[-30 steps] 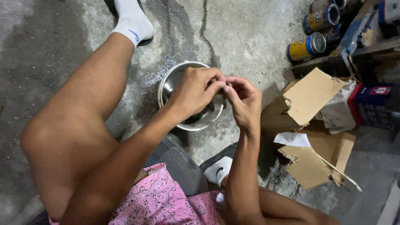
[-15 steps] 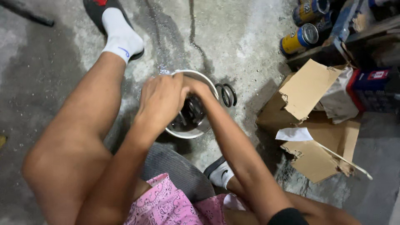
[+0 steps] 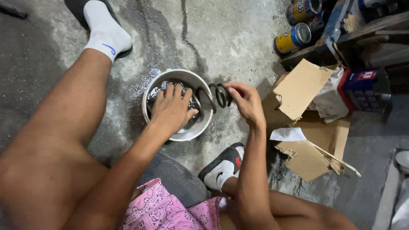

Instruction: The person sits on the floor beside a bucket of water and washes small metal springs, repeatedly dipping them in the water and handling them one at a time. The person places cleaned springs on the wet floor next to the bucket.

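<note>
Coil spring (image 3: 221, 94), dark metal: pinched in right hand (image 3: 246, 103) just beside metal bowl (image 3: 200, 85). Left hand (image 3: 171, 110) spread flat inside bowl, gripping nothing. Floor (image 3: 230, 38): wet, stained concrete. Torn cardboard (image 3: 300, 87) and cans (image 3: 294, 38) nearby.

Dim, even light, soft shadows, wet glare, sharp focus.

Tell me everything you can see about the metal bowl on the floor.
The metal bowl is round, with a pale, shiny rim and a dark, wet-looking inside. It sits upright on wet, stained concrete between the person's legs. The left hand reaches into it, fingers spread. A dark coiled spring lies over its right rim, held by the right hand.
</note>
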Action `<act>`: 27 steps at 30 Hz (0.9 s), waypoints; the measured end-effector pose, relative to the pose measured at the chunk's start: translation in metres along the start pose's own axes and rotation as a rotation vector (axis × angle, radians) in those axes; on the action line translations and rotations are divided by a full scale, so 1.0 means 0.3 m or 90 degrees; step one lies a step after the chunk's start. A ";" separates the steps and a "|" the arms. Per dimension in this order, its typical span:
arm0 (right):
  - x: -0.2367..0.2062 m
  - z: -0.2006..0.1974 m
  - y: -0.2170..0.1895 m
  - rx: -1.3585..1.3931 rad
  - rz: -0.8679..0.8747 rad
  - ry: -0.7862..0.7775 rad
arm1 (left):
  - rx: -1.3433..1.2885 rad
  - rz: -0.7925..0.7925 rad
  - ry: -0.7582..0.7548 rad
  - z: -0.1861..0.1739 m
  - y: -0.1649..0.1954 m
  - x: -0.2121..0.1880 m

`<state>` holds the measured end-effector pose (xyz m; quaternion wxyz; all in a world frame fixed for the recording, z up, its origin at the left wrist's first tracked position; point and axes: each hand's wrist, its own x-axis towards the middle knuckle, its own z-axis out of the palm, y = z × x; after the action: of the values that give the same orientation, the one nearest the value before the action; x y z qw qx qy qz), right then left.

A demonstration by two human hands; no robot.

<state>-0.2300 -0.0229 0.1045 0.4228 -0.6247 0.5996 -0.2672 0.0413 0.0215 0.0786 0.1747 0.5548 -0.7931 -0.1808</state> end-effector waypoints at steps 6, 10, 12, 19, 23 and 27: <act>0.010 0.068 0.188 0.025 0.049 0.207 | -0.046 -0.051 -0.107 0.091 -0.013 0.011; 0.040 0.072 0.279 -0.032 0.041 0.241 | -0.025 -0.042 -0.122 0.082 -0.022 0.010; 0.019 0.033 0.309 0.042 0.055 0.124 | -0.028 -0.038 -0.125 0.076 -0.018 0.010; -0.096 -0.052 0.325 0.314 0.136 0.149 | -0.027 -0.021 -0.091 0.066 -0.018 0.006; -0.098 -0.030 0.268 0.274 0.091 0.144 | -0.022 -0.013 -0.042 0.067 -0.017 0.001; -0.066 0.022 0.219 0.144 0.037 0.120 | -0.033 -0.030 -0.102 0.069 -0.019 0.009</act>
<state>-0.2615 0.0028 0.0489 0.4399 -0.5275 0.6204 -0.3785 0.0354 0.0191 0.0580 0.1210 0.5523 -0.7863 -0.2492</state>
